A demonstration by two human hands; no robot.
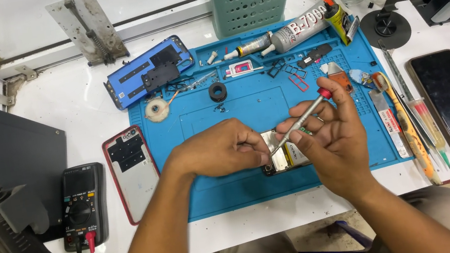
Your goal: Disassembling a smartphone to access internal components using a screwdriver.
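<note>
The right hand [335, 139] pinches a slim silver screwdriver with a red cap [302, 120], its tip down on the opened phone body [284, 156] lying on the blue silicone work mat [236, 194]. The left hand [219, 148] grips the phone's edge, apparently steadying it.

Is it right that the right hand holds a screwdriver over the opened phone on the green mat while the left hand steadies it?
Not quite: the mat is blue, as the head view shows. The right hand does hold the screwdriver over the opened phone while the left hand steadies it.
</note>
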